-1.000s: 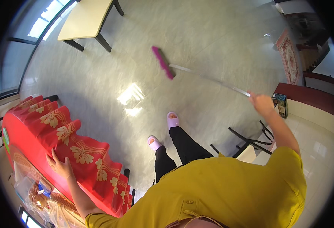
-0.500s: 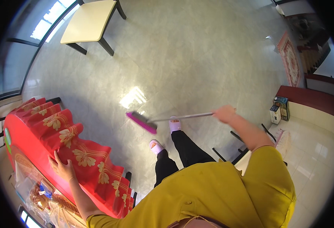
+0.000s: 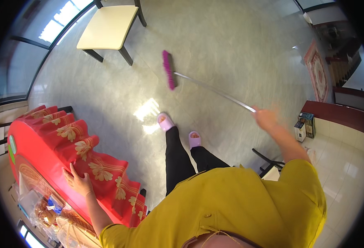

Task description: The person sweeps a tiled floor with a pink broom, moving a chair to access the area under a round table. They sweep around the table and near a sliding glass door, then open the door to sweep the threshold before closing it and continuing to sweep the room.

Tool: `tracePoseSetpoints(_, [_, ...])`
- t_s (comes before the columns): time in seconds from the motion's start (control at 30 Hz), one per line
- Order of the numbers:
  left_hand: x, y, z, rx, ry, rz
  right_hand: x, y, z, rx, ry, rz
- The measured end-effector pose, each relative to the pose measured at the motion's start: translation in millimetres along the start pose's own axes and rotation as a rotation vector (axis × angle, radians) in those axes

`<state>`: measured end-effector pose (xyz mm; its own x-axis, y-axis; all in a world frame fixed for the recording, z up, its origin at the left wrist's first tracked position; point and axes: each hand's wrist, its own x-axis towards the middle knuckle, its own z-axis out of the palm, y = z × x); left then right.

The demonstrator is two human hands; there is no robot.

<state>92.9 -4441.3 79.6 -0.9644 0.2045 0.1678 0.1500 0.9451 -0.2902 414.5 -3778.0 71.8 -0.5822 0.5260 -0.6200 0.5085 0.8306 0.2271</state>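
My right hand (image 3: pixel 267 119) is closed round the end of a long metal handle. That handle belongs to a broom (image 3: pixel 168 70) with a pink bristled head, held out ahead of my feet over the grey floor (image 3: pixel 227 45); whether the bristles touch it I cannot tell. On my left, my left hand (image 3: pixel 79 182) rests with fingers spread at the edge of a round table with a red cloth (image 3: pixel 49 159). The cloth has a ruffled skirt with gold flowers. Both my feet, in lilac slippers (image 3: pixel 165 122), stand between the table and the broom.
A cream-seated chair (image 3: pixel 107 27) with dark legs stands far left. Plastic bags (image 3: pixel 41 208) and a woven tray (image 3: pixel 31 177) lie on the table. To the right are small boxes (image 3: pixel 307 125) by a dark red ledge (image 3: pixel 335 113), a patterned mat (image 3: pixel 315 72) and another chair (image 3: pixel 271 173) close by.
The broom has swung from beside my feet to farther ahead, its head turning upright in view. My left foot has stepped forward. My left hand stays on the table edge.
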Motion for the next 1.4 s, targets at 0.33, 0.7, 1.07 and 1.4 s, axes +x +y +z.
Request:
tracePoseSetpoints(0.33, [11.8, 8.1, -7.3, -0.018, -0.068, -0.022, 127.4, -141.7, -34.5, 0.391, -0.208, -0.126])
tracePoseSetpoints(0.7, [28.1, 15.1, -23.5, -0.057, -0.253, -0.091, 72.4, 16.2, -1.6, 0.641, -0.22, 0.211])
tracePoseSetpoints(1.07, [254.0, 200.4, 21.7, -0.852, 0.044, -0.274, 233.8, -20.3, -71.5, 1.298, -0.2, 0.378])
tracePoseSetpoints(1.4, [585.8, 448.4, -12.6, -1.739, -0.361, -0.577, 370.3, -25.6, -176.8, 1.288, -0.439, 0.387])
